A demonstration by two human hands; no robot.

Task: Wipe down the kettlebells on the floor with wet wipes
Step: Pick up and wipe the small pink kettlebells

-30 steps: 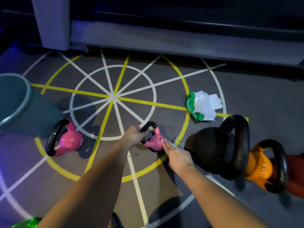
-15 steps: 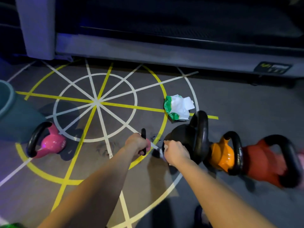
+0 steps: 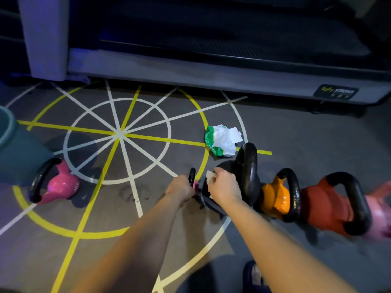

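The left hand [image 3: 179, 189] curls round the handle of the small pink kettlebell [image 3: 193, 178]. Just right of it, the right hand [image 3: 224, 187] pinches a wipe [image 3: 210, 176] against the black kettlebell [image 3: 247, 172].

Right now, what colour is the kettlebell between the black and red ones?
An orange kettlebell with a black handle, clearest in the head view.

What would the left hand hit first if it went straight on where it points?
The left hand grips the small pink kettlebell by the handle. Past that, the line runs to the wipes pack on the floor, just left of the black kettlebell. Depth is unclear, so probably.
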